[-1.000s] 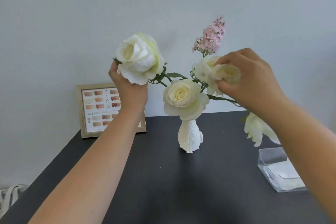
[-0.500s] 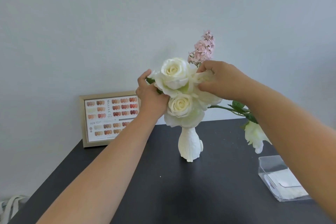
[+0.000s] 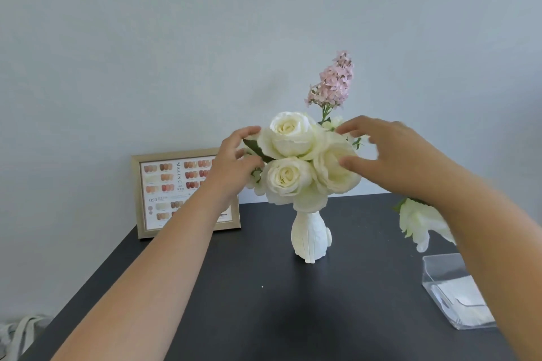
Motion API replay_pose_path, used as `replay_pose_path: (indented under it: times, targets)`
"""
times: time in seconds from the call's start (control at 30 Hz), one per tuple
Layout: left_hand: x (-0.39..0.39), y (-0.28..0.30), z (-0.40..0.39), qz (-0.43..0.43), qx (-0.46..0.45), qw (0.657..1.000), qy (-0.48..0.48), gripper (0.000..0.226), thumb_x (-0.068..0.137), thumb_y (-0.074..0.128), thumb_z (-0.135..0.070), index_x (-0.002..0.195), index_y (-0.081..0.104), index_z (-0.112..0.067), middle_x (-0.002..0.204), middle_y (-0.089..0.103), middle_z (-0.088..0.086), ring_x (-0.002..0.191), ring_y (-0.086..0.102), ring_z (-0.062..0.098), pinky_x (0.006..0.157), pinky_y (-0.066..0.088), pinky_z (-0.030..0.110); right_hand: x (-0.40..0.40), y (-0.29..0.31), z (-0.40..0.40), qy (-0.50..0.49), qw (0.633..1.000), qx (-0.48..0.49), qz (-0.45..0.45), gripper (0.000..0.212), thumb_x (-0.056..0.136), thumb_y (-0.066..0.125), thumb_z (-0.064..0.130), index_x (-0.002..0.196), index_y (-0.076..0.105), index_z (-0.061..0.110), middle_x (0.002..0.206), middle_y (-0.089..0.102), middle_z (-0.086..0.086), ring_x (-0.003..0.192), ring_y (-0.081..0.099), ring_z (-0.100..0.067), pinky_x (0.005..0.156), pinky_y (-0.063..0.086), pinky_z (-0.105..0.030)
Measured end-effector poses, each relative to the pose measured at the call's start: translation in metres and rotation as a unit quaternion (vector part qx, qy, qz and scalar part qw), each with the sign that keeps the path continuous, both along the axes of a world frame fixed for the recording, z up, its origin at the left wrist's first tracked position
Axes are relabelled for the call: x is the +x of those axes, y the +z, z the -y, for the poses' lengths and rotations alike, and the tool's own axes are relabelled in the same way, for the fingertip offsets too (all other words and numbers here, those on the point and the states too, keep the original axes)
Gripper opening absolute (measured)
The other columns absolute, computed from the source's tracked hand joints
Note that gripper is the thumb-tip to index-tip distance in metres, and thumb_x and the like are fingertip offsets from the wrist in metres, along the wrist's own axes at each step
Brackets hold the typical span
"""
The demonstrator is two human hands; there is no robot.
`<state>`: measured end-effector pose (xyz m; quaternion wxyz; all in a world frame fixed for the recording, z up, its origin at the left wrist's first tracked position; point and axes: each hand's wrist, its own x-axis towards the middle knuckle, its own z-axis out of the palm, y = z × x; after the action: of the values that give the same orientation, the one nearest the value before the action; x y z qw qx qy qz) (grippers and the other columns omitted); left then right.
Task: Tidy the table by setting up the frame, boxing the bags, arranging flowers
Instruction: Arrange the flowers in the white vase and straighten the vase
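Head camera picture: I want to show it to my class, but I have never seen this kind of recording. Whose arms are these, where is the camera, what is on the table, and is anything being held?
No machine here: a person wears one camera on the head, looking forward and down, so both arms reach in from below. The left hand and right hand are spread open on either side of a bunch of white roses, which stands in a small white vase. The fingers look loose, with no grip closed on anything; whether they brush the petals is hard to tell. A pink flower sprig rises behind the roses. On the dark table a picture frame leans upright by the wall, a clear box holds something white, and another white flower hangs partly hidden behind the right arm.
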<state>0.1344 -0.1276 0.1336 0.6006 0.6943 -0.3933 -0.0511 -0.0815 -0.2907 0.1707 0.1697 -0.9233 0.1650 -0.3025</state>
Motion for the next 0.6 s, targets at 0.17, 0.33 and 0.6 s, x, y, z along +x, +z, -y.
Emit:
replay_pose_path:
  times: [0.17, 0.33, 0.6]
  targets:
    - [-0.006, 0.005, -0.007, 0.060, -0.075, 0.995, 0.009, 0.038, 0.087, 0.057, -0.034, 0.113, 0.060, -0.061, 0.140, 0.047, -0.011, 0.135, 0.043, 0.015, 0.112, 0.036, 0.045, -0.051, -0.013, 0.013, -0.083, 0.993, 0.034, 0.077, 0.037, 0.078, 0.057, 0.055, 0.115, 0.051, 0.051, 0.114, 0.062, 0.013, 0.107, 0.052, -0.018, 0.080, 0.038, -0.037]
    - [-0.012, 0.009, 0.013, 0.176, -0.024, 0.984, -0.010, 0.034, 0.096, 0.054, -0.048, 0.130, 0.056, -0.051, 0.150, 0.038, -0.013, 0.139, 0.029, -0.003, 0.113, 0.026, 0.029, -0.076, -0.045, 0.019, -0.067, 0.975, 0.199, 0.076, 0.060, 0.062, 0.065, 0.072, 0.118, 0.054, 0.050, 0.130, 0.052, 0.014, 0.118, 0.049, -0.010, 0.092, 0.041, -0.037]
    - [-0.007, -0.008, 0.026, 0.128, -0.061, 0.990, 0.011, 0.016, 0.088, 0.060, -0.054, 0.104, 0.062, -0.058, 0.112, 0.062, -0.029, 0.110, 0.056, -0.010, 0.099, 0.048, 0.030, -0.097, -0.092, 0.038, 0.120, 0.911, 0.357, 0.167, 0.082, 0.055, 0.088, 0.040, 0.127, 0.050, 0.051, 0.136, 0.053, 0.012, 0.109, 0.063, -0.004, 0.083, 0.054, -0.021]
